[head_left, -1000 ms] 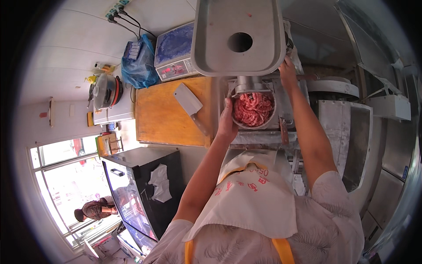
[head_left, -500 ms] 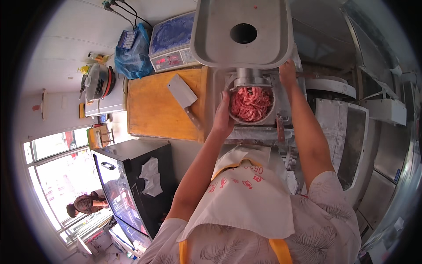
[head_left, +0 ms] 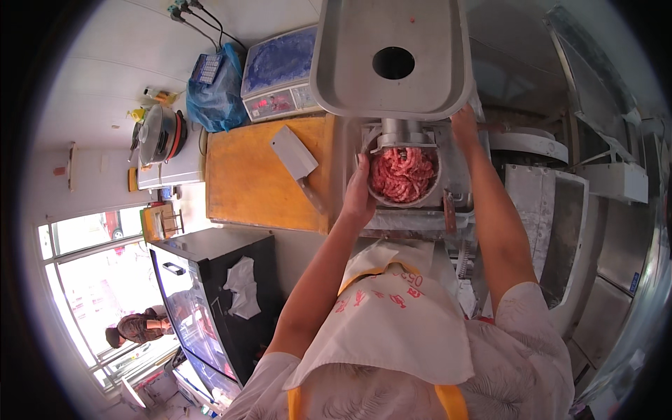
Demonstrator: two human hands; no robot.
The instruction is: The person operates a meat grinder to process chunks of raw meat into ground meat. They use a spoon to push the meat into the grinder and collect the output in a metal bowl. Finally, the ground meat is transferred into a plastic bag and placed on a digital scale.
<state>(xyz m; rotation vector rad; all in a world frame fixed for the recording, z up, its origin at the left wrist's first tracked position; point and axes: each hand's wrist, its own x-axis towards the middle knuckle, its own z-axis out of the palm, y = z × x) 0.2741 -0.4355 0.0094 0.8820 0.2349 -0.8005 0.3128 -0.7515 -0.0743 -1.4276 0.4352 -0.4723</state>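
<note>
A round metal bowl [head_left: 439, 185] filled with fresh minced meat [head_left: 402, 176] sits under the metal outlet [head_left: 404, 133] of a meat grinder. My left hand [head_left: 360, 194] grips the bowl's left side, thumb along the rim. Above the outlet spreads the grinder's wide metal feed tray [head_left: 434, 87], with a dark round hole and a small red speck of meat on it. At the tray's lower right corner is my right hand [head_left: 465, 129]; its fingertips are hidden by the tray, so its grip is unclear.
Left of the bowl, a cleaver [head_left: 294, 154] lies on an orange-brown cutting board [head_left: 245, 178]. Behind the board stand a scale [head_left: 280, 66] and a blue plastic bag [head_left: 213, 98]. A pot [head_left: 157, 136] sits farther left. A dark glass-fronted cabinet [head_left: 217, 280] stands lower left. Outside the window is a person [head_left: 140, 327].
The whole view has shifted slightly, so the grinder and bowl sit a little lower and farther right. Both hands keep their places at the bowl and the tray's corner.
</note>
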